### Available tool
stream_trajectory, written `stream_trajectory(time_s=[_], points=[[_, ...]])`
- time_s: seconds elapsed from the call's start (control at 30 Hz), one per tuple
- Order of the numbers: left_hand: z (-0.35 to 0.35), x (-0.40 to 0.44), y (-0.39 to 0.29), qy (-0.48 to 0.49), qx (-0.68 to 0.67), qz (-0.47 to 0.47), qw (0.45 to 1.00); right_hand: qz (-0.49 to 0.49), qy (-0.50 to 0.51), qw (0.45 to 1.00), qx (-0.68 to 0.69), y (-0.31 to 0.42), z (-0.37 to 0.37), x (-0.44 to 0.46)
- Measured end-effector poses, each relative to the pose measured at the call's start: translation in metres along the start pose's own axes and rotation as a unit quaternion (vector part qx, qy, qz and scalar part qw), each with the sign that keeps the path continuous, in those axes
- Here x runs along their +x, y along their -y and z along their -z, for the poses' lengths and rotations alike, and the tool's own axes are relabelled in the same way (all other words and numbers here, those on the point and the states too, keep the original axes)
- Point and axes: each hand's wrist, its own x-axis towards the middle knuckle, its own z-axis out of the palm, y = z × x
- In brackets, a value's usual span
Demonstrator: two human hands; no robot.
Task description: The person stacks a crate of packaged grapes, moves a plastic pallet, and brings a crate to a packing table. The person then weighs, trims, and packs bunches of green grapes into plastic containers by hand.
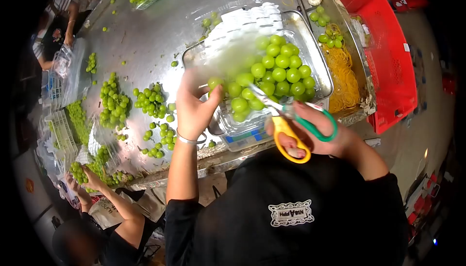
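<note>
A bunch of green grapes (279, 74) lies over a clear plastic box (227, 123) on a metal tray (322, 55). At its left end is my left hand (194, 106), wearing a bracelet, with thumb and fingers closed round the grapes there; the fingertips are blurred. My right hand (315, 123) grips scissors (281, 129) with one yellow and one green handle. Their blades point up and left, touching or just in front of the lower grapes. White foam netting (242, 28) spreads behind the bunch, partly hidden by a blur.
Loose bunches (114, 103) and single grapes lie on the metal table (145, 28) to the left. At the right are yellow rubber bands (342, 79) and a red crate (388, 48). A co-worker's hands (87, 181) hold grapes at lower left; another person (60, 28) stands at upper left.
</note>
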Motion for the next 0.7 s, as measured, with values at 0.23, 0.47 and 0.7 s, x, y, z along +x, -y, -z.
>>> stream_trajectory(time_s=[0.23, 0.47, 0.7], points=[[0.001, 0.004, 0.003, 0.003, -0.087, 0.016, 0.996, -0.008, -0.037, 0.996, 0.080, -0.002, 0.000, 0.040], [-0.002, 0.000, 0.004, -0.008, -0.095, -0.001, 0.995, -0.003, -0.111, 0.994, 0.018, 0.001, -0.010, 0.044], [0.011, -0.005, 0.031, -0.113, -0.062, -0.072, 0.989, 0.026, -0.127, 0.990, -0.050, -0.003, -0.003, 0.033]])
